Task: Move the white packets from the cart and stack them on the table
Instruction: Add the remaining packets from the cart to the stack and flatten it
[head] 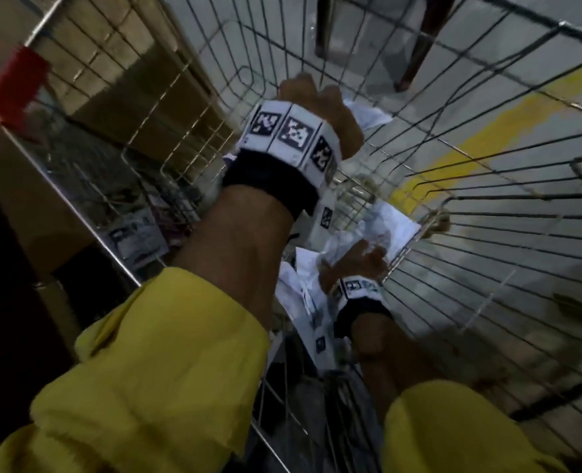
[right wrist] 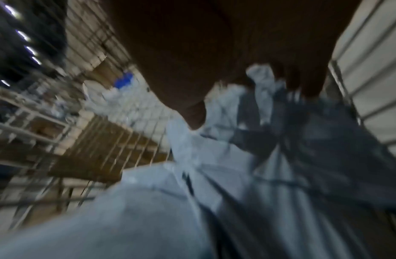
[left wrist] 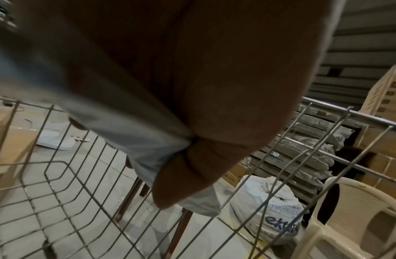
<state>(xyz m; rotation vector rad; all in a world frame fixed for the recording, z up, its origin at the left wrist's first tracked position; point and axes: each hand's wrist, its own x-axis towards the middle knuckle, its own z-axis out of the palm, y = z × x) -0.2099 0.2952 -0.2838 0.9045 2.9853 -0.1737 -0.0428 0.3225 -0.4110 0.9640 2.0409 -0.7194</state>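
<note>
Left hand (head: 316,104) clutches a white packet (head: 368,116) at twelve o'clock; right hand (head: 354,264) grips crumpled packets (head: 303,288) in the cart (head: 487,206); lift both clear of the wires

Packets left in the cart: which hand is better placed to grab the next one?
Probably the right hand: it is low in the wire cart, fingers already on the loose white packets. The left hand is raised, gripping its own packet.

White sack (left wrist: 272,208) bears partial blue letters "ekt".
</note>
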